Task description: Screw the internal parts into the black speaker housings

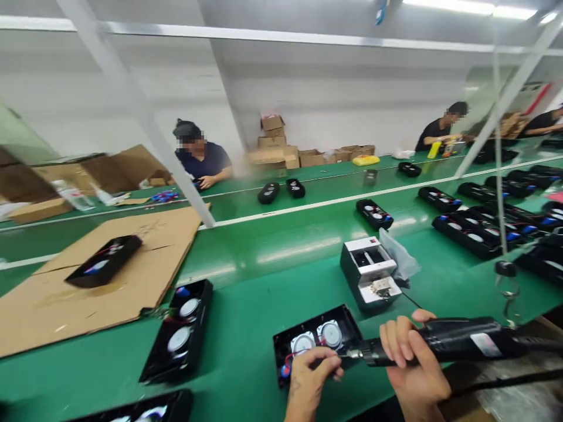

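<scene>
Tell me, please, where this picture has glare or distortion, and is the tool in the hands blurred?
Head view: the ceiling light glares in pale streaks on the green bench; the wide lens bends the white rail; the electric screwdriver in the right hand looks sharp.

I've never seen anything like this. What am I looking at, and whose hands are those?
This one picture comes from a camera worn on a person's head, looking down at their own hands. The right hand grips a black electric screwdriver, its tip at the edge of an open black case holding two round white speakers. The left hand pinches something at the case, too small to make out. A small white-and-black box sits nearby on the green workbench. More black cases lie along the bench, and a co-worker is across the way.
</scene>
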A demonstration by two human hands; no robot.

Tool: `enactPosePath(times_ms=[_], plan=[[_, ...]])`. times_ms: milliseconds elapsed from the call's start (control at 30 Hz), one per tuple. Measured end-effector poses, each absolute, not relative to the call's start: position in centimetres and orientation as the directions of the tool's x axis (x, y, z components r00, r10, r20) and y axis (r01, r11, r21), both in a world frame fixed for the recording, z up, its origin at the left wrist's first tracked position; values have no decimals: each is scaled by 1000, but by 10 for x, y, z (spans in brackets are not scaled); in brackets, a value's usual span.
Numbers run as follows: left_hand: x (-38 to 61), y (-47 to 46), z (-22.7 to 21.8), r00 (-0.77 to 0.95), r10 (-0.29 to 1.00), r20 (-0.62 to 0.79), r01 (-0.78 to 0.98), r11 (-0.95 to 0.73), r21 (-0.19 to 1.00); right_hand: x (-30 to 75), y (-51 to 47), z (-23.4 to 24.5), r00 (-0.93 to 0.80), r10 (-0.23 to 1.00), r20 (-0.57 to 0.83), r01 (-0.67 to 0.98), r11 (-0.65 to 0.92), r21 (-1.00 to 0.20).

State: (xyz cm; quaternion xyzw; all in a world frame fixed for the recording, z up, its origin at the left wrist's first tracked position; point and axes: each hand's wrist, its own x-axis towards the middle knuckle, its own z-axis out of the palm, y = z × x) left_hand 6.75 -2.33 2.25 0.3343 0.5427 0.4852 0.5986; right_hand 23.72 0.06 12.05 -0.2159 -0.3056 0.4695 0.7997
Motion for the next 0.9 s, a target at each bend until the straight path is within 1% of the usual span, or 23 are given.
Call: enactPosePath(times_ms=[67,200,500,600,733,900], plan=[[67,-25,25,-81,937,-341,-227,316,921,239,-1,118,363,894,262,-633,442,-635],[67,-29,34,-44,932,-361,-265,337,903,240,-2,122,374,893,251,-632,444,-635],[75,-33,42,-74,938,-340,-381,289,878,241,6,137,385,890,245,-633,448,-631],[77,-33,44,-61,938,-342,-388,293,874,242,6,136,386,887,254,-627,454,-633],[77,-31,49,-88,936,-340,-374,285,882,243,6,137,383,886,262,-634,459,-622],[77,-29,47,-67,938,-340,-350,297,888,243,6,138,398,885,244,-636,457,-622]])
